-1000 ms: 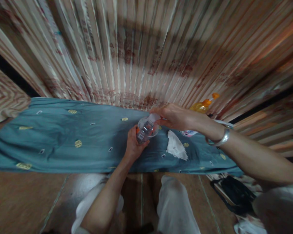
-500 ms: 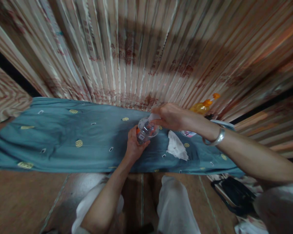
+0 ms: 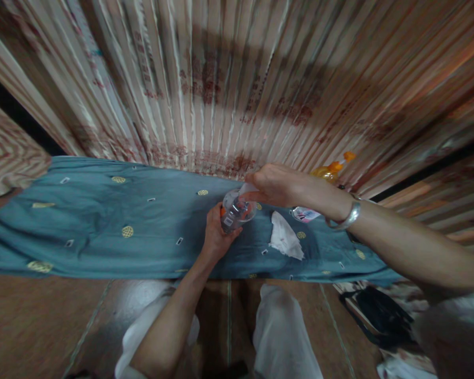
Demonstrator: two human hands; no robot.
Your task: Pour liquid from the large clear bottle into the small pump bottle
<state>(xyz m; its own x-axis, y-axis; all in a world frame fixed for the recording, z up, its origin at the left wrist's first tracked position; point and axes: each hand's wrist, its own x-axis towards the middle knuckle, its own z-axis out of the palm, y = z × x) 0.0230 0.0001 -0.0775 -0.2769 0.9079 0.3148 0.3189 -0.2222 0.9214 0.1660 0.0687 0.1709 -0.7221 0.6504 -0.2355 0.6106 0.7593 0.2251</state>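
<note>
My left hand (image 3: 217, 231) is closed around a clear plastic container (image 3: 229, 217) with a barcode label and a bit of orange on its side. The container is tilted above the cloth-covered surface. At its open-looking top, my right hand (image 3: 266, 184) pinches a thin, whitish, tissue-like piece (image 3: 248, 189). Some fingers of the right hand are hidden behind the clear wall and the hand itself. A crumpled white tissue (image 3: 286, 237) lies on the cloth to the right of the container.
A teal patterned cloth (image 3: 90, 210) covers the long narrow surface. Under my right forearm lies a clear container with a pink label (image 3: 305, 214); behind it is a yellow bottle with an orange top (image 3: 327, 172). A pleated curtain (image 3: 221, 105) hangs behind. A black bag (image 3: 377, 316) sits lower right.
My right hand and forearm have shifted slightly left and up at the container's top. The left hand and its container stay nearly in place.
</note>
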